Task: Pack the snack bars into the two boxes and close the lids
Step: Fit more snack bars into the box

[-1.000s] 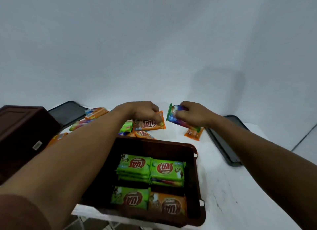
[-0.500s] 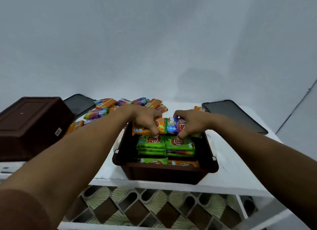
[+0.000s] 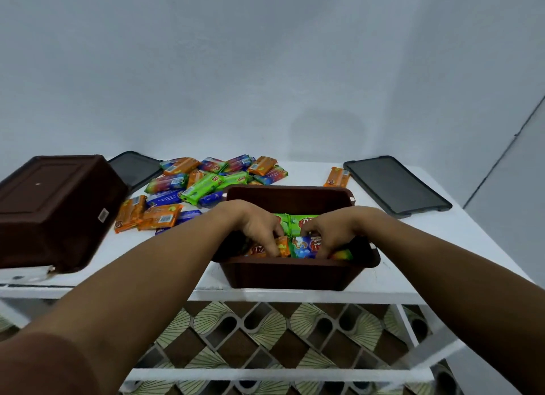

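An open brown box point(image 3: 295, 272) stands at the table's front edge with green bars point(image 3: 290, 221) stacked at its far end. Both hands reach down into it. My left hand point(image 3: 253, 225) holds an orange bar point(image 3: 267, 248) low in the near part of the box. My right hand point(image 3: 331, 228) holds a blue-and-green bar point(image 3: 306, 245) beside it. A second brown box point(image 3: 56, 206) lies upside down at the left. A pile of loose bars point(image 3: 206, 178) lies behind, and one orange bar point(image 3: 337, 177) lies apart at the right.
Two dark lids lie flat on the white table point(image 3: 442, 241): one point(image 3: 134, 167) behind the upturned box, one point(image 3: 396, 183) at the far right. A pale wall rises behind. A patterned floor shows under the table frame.
Both hands have carried their bars from beyond the box down into its near part. The camera view has pulled back and tilted, showing more of the table and floor.
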